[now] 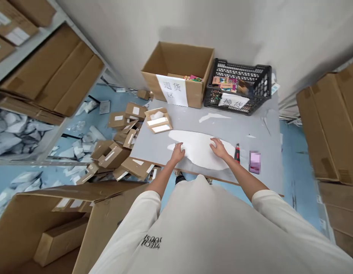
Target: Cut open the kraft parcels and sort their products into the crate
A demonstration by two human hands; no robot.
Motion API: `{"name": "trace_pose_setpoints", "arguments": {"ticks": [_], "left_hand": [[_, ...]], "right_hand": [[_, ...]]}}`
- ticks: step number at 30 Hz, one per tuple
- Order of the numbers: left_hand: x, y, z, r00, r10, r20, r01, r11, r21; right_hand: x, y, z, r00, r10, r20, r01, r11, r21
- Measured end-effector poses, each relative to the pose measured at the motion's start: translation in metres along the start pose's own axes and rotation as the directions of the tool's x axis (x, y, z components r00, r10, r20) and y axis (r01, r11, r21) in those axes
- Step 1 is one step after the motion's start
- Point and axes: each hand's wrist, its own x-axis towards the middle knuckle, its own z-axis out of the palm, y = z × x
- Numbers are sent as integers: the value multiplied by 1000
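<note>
A long white sheet-like piece (pixel 197 146) with rounded ends lies flat on the grey table (pixel 153 146). I cannot make out whether it is a bag or a foam sheet. My left hand (pixel 178 153) rests at its left end, beside a small white flap, fingers bent and a little apart. Over the right part of the white piece, my right hand (pixel 219 148) touches it with fingers spread. Just right of that hand lies a red and black utility knife (pixel 237 153). An opened small cardboard box (pixel 158 120) with something white inside sits at the table's left edge.
A large carton (pixel 179 89) and a black plastic crate (pixel 236 85), both holding colourful packs, stand at the table's back. A phone (pixel 254 162) lies at the right. Small boxes (pixel 115 154) pile up on the left, above a big open carton (pixel 107 220).
</note>
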Motion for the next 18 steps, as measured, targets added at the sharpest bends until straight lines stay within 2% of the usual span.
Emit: {"name": "trace_pose_setpoints", "arguments": {"ticks": [6, 11, 14, 18], "left_hand": [[5, -76, -84, 987, -131, -90, 122, 988, -94], [35, -123, -145, 967, -152, -205, 125, 982, -140], [57, -135, -167, 961, -102, -257, 64, 986, -151], [82, -141, -173, 964, -19, -264, -29, 984, -176]], "right_hand": [[56, -94, 48, 992, -66, 106, 57, 994, 92], [115, -175, 84, 980, -149, 134, 145, 989, 36], [157, -223, 104, 972, -202, 119, 210, 976, -60], [205, -265, 131, 979, -139, 147, 164, 971, -176]]}}
